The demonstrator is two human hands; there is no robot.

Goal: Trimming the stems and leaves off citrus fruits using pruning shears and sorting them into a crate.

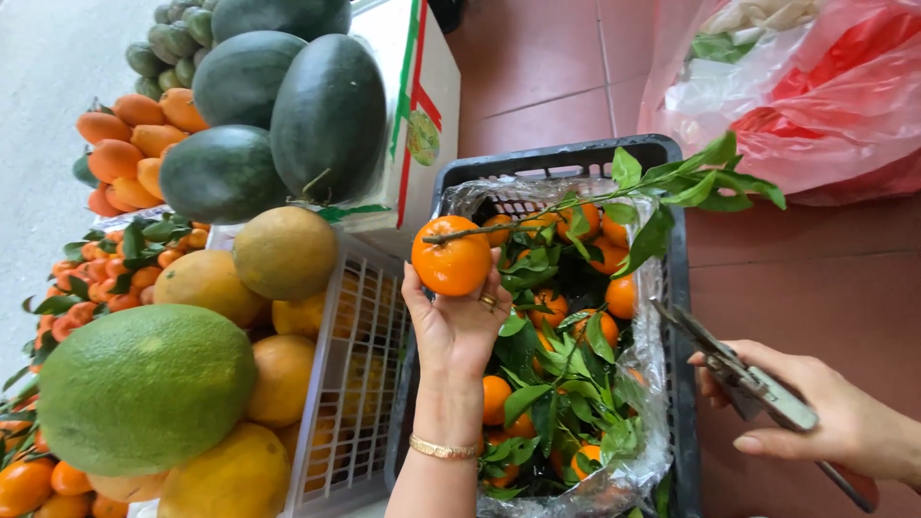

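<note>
The left hand (459, 321) grips an orange (452, 255) on a long leafy twig (614, 197), held up above the black crate (683, 317) of oranges. The right hand (833, 414) is closed around metal shears (743, 376); their blades seem slightly open.

I see red-brown tiled floor (767, 288) right, grey pavement (48, 77) top left, flat daylight, no walls visible.
</note>
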